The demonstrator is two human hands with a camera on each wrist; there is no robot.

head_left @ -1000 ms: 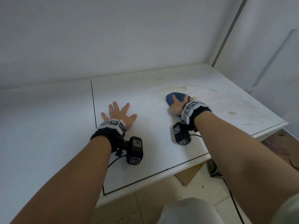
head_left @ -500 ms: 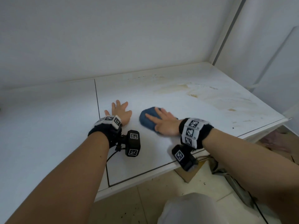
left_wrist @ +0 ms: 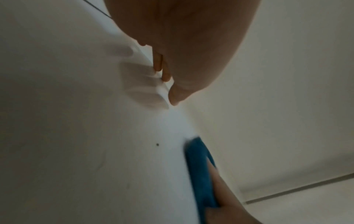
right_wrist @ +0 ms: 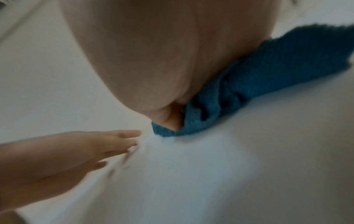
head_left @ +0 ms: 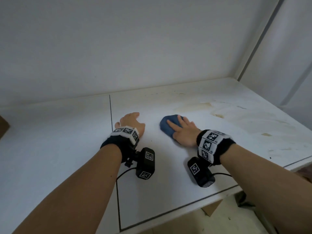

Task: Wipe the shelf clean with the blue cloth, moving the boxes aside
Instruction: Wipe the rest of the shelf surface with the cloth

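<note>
The blue cloth (head_left: 166, 126) lies bunched on the white shelf (head_left: 168, 179), near its middle. My right hand (head_left: 183, 132) lies flat on top of the cloth, straight fingers pressing it down. In the right wrist view the cloth (right_wrist: 268, 68) sticks out from under the palm. My left hand (head_left: 131, 123) rests on the shelf just left of the cloth, beside a dark seam, holding nothing. Its fingers (right_wrist: 122, 136) lie straight on the surface. The left wrist view shows the cloth (left_wrist: 199, 166) at lower right. Only a brown box corner (head_left: 3, 126) shows, at the far left edge.
Yellowish stains (head_left: 204, 105) mark the shelf's back right part. White walls close the shelf at the back and right. The front edge (head_left: 168, 215) runs close below my wrists, with cardboard (head_left: 211, 208) on the floor under it.
My right hand swept the cloth from the stained back right area leftwards and nearer, to beside my left hand. The left hand's spread fingers have drawn together.
</note>
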